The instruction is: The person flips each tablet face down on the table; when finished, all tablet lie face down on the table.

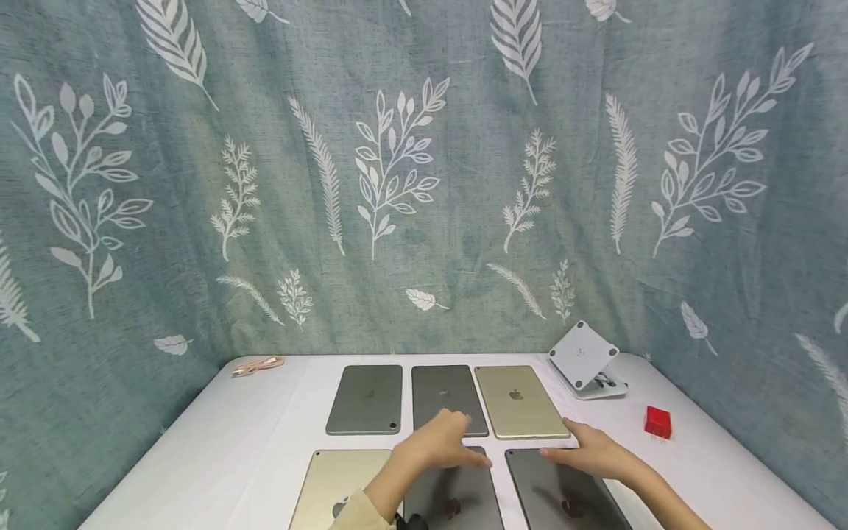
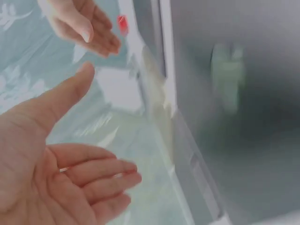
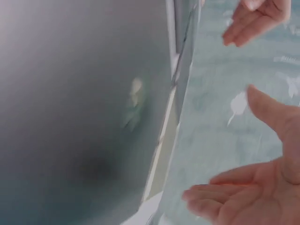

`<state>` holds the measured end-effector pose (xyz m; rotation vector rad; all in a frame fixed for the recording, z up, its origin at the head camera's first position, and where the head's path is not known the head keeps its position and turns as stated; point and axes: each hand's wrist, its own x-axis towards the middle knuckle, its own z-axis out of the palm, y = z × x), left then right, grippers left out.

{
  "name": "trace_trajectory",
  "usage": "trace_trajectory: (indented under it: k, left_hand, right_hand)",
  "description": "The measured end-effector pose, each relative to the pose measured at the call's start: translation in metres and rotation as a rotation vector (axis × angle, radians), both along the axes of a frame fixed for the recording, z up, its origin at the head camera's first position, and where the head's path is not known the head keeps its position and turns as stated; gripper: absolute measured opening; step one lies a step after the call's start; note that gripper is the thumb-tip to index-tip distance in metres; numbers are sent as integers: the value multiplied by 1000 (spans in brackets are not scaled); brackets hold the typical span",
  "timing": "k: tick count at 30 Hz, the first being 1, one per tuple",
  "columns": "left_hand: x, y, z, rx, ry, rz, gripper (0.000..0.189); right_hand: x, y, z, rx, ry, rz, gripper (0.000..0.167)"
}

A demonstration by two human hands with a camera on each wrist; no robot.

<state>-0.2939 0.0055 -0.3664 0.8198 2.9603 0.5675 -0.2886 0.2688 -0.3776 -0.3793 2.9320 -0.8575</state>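
Observation:
My left hand (image 1: 440, 444) hovers above a dark grey tablet (image 1: 472, 500) in the front row, thumb spread from the fingers and nothing held. Over the far part of another dark grey tablet (image 1: 563, 478), at the front right, is my right hand (image 1: 596, 453), also holding nothing. Both wrist views show the hands apart from the tablets, with the left palm (image 2: 35, 187) and right palm (image 3: 260, 194) bare. A pale gold tablet (image 1: 344, 478) lies at the front left, partly behind my left sleeve. All the tablets lie back up.
The back row has a grey-green tablet (image 1: 364, 397), a dark grey tablet (image 1: 445, 386) and a gold tablet (image 1: 520, 405). A silver folding stand (image 1: 583, 357) and a red plug adapter (image 1: 658, 422) are at right. A coiled cable (image 1: 257, 366) lies far left. Patterned curtain (image 1: 424, 184) surrounds the white table (image 1: 218, 449).

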Motion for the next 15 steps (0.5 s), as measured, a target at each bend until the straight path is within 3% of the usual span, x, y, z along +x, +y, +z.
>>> trace_trajectory:
  k: [3, 8, 11, 15]
  left_hand:
    - [6, -29, 11, 12, 84, 67, 85]
    - [16, -66, 15, -10, 153, 207, 118]
    - [18, -77, 11, -71, 199, 230, 126]
    - [18, -85, 6, -128, 244, 226, 127]
  right_hand:
    - [0, -25, 6, -32, 76, 27, 90]
    - [1, -64, 9, 149, 206, 18, 111]
    - [0, -77, 7, 230, 287, 2, 115]
    - [-4, -83, 3, 210, 322, 4, 109]
